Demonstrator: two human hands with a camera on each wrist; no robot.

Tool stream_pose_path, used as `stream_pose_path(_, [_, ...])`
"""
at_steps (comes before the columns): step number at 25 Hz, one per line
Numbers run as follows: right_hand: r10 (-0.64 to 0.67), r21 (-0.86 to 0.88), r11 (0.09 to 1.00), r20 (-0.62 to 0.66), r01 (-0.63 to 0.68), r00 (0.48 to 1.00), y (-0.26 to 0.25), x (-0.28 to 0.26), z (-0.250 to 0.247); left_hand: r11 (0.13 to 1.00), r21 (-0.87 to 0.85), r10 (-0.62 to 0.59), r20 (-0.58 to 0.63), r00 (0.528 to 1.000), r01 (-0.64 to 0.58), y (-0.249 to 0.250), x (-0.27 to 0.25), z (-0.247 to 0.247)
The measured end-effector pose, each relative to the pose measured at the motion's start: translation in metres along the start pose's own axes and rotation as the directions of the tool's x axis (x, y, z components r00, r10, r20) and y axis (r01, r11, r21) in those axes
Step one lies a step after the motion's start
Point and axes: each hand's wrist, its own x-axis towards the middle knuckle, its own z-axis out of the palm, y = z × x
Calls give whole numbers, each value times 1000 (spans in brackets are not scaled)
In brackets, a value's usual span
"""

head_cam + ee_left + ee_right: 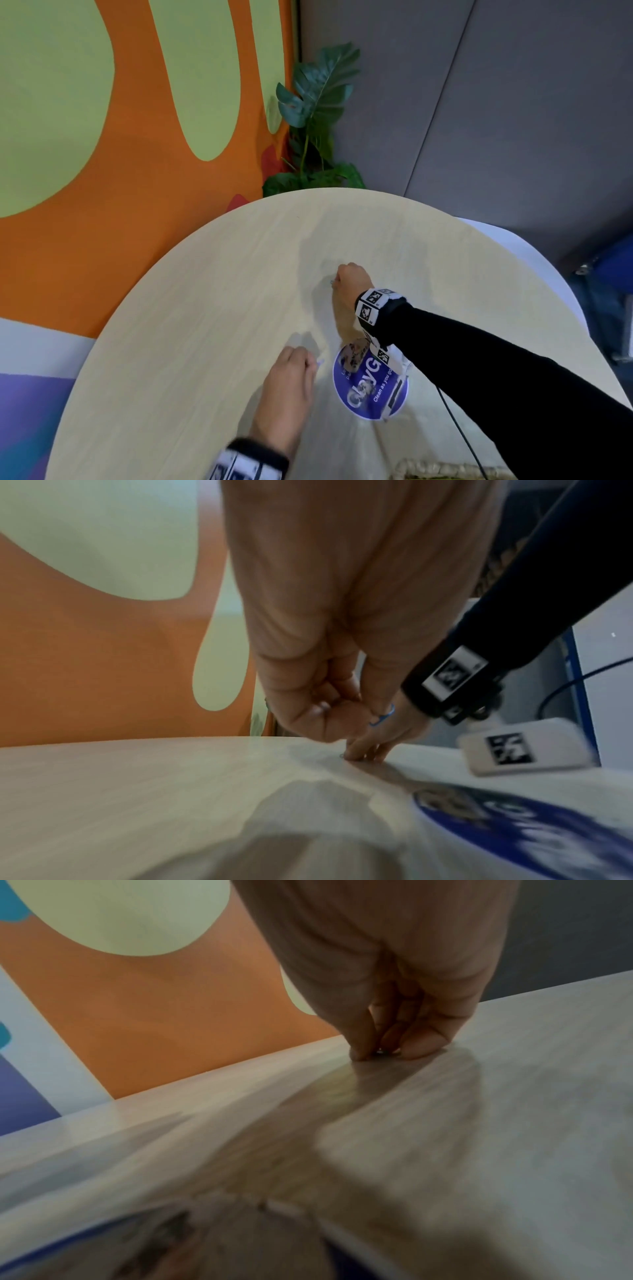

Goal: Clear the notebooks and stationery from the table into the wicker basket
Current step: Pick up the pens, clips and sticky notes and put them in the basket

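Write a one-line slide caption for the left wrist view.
Left hand pinches a blue paper clip while the right hand fingers a small item on the table.

- blue paper clip: small wire loop, pinched in left hand's grip, lifted off the worktop, one end sticking out past the fingers.
- small silvery item: flat on worktop, right hand's fingertips closing round it; too small to identify.
- wicker basket: only woven rim visible at near worktop edge.
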Motion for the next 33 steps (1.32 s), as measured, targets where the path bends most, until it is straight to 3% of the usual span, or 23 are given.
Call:
stream_pose_path(4, [-1,-108,994,87,10,996,-4,-5,-6,993,-108,36,-72,997,-44,-3,-53,13])
stream_pose_path(8, [-92,-127,986,103,105,990,-8,-51,-52,979,-195,47,-114,992,-68,-3,-89,27])
stream_pose_path(13, [-297,-66,951,77,302,952,10,-215,-134,972,-230,34,-87,996,-53,15,-117,22])
stream_pose_path(17, [-258,-6,965,139,262,956,50,-350,-147,970,-174,173,-3,985,-171,61,-147,7])
stream_pose_path(19, [-202,82,978,162,191,966,75,-395,-128,945,-112,317,99,943,-306,81,-164,8])
stream_pose_path(21, [-150,120,984,145,133,978,98,-429,-103,854,53,479,309,821,-518,100,-183,21])
stream_pose_path(22, [-112,127,987,129,96,985,107,-443,-91,804,164,456,445,770,-571,108,-195,30])
stream_pose_path(23, [-71,142,988,108,56,992,115,-453,-78,761,289,358,559,748,-581,113,-201,40])
stream_pose_path(26, [7,234,972,86,-27,996,126,-483,-52,603,555,23,706,708,-573,127,-211,63])
stream_pose_path(28, [-1,294,955,110,-32,994,122,-491,-42,549,630,-72,690,720,-549,127,-209,69])
stream_pose_path(30, [-42,292,956,129,2,991,114,-483,-35,559,637,-24,652,758,-531,126,-208,66])
stream_pose_path(33, [-143,170,978,151,116,978,91,-448,-17,756,497,212,429,878,-425,127,-217,41])
